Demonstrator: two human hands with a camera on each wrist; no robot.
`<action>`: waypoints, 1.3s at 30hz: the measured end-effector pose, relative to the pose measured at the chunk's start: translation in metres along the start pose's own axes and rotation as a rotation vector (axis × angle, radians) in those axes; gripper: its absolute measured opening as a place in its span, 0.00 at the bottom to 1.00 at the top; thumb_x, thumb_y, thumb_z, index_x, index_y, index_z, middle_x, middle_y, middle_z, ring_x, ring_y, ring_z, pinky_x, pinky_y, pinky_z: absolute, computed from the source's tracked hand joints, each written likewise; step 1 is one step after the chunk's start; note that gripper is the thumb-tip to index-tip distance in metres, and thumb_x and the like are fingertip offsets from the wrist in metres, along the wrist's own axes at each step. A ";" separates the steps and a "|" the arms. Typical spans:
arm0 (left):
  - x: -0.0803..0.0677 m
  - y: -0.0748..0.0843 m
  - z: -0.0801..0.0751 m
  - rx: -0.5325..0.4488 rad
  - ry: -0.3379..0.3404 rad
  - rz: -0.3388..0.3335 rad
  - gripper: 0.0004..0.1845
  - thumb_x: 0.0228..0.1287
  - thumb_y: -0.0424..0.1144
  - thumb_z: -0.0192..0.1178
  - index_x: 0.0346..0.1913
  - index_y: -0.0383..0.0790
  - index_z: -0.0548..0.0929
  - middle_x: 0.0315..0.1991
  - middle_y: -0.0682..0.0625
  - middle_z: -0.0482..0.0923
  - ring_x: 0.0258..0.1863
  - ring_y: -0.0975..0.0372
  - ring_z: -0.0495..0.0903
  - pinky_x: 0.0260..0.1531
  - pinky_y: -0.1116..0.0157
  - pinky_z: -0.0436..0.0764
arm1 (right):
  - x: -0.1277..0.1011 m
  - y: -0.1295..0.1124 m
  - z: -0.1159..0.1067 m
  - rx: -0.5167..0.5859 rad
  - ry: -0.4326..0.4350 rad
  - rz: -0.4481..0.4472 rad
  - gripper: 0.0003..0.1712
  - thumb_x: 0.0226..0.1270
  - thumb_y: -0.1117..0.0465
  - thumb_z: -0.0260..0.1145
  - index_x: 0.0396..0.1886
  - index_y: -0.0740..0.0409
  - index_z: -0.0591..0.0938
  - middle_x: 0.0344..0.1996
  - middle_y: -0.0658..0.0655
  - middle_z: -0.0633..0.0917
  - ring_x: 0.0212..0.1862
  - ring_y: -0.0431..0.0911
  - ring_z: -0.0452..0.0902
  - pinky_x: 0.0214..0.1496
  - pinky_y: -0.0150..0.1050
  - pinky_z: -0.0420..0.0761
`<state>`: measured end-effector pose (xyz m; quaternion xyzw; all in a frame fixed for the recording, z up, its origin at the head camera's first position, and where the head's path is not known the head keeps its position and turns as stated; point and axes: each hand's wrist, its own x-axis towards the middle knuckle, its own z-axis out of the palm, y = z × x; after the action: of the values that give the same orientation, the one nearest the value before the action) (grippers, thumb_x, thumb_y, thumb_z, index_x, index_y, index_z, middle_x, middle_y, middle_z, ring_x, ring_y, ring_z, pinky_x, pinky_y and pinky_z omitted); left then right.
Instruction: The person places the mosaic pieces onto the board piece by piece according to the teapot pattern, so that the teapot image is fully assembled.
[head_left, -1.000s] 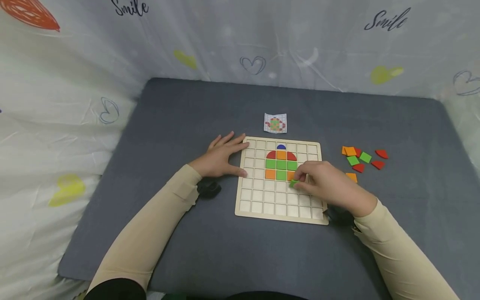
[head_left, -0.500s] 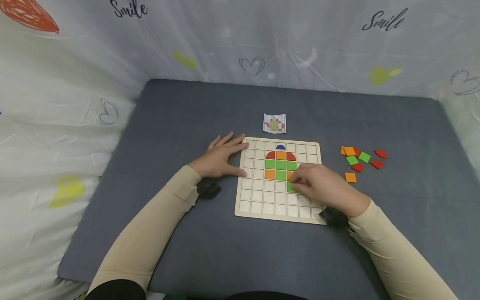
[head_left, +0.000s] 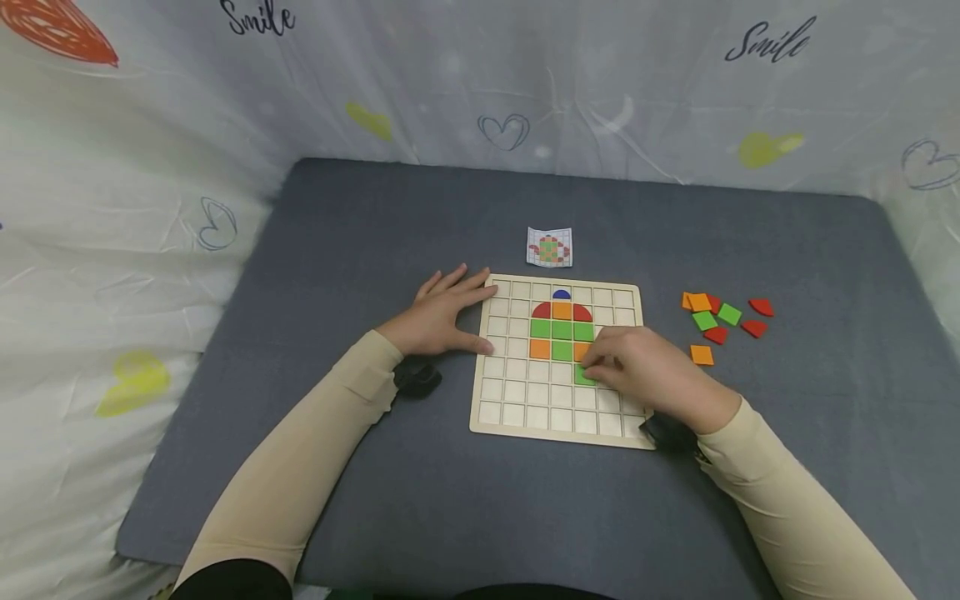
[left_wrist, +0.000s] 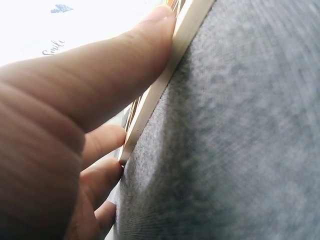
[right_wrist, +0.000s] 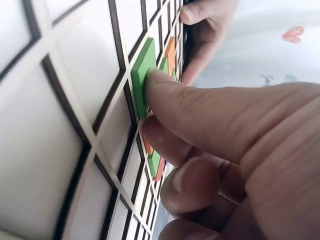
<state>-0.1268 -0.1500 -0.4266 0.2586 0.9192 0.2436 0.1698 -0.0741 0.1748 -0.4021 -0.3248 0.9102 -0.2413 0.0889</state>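
Observation:
A pale wooden grid board (head_left: 525, 414) lies on the table. In its upper middle sit a blue half-round piece (head_left: 561, 294), red curved pieces (head_left: 542, 311), and green and orange square tiles (head_left: 539, 349). My right hand (head_left: 645, 371) is over the board's right half, thumb and curled index finger at a green square tile (right_wrist: 142, 75). That tile is at the cell just below the right orange tile; the thumb tip presses on its face. My left hand (head_left: 442, 315) rests with fingers spread at the board's left edge, thumb and fingertips touching the rim (left_wrist: 167, 75).
A small picture card (head_left: 549, 248) with a coloured teapot pattern lies behind the board. Loose red pieces (head_left: 754, 328), green tiles (head_left: 729, 314) and orange tiles (head_left: 701, 356) are scattered on the grey tabletop (head_left: 390, 208) to the right. A white printed curtain (head_left: 450, 83) hangs behind.
My right hand has moved slightly toward me, bringing the green tile from a tilt over the orange tile's lower edge down to the cell below. The left hand has stayed put.

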 end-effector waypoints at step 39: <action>0.003 -0.002 0.004 0.018 0.012 -0.028 0.53 0.49 0.70 0.66 0.77 0.58 0.57 0.79 0.60 0.39 0.78 0.60 0.30 0.73 0.53 0.25 | -0.075 0.076 -0.044 -0.113 0.123 0.287 0.13 0.56 0.60 0.76 0.41 0.57 0.87 0.31 0.51 0.82 0.24 0.37 0.68 0.23 0.33 0.70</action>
<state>-0.1281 -0.1484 -0.4316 0.2459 0.9259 0.2342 0.1654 -0.0719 0.2901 -0.4009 -0.1806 0.9631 -0.1938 0.0482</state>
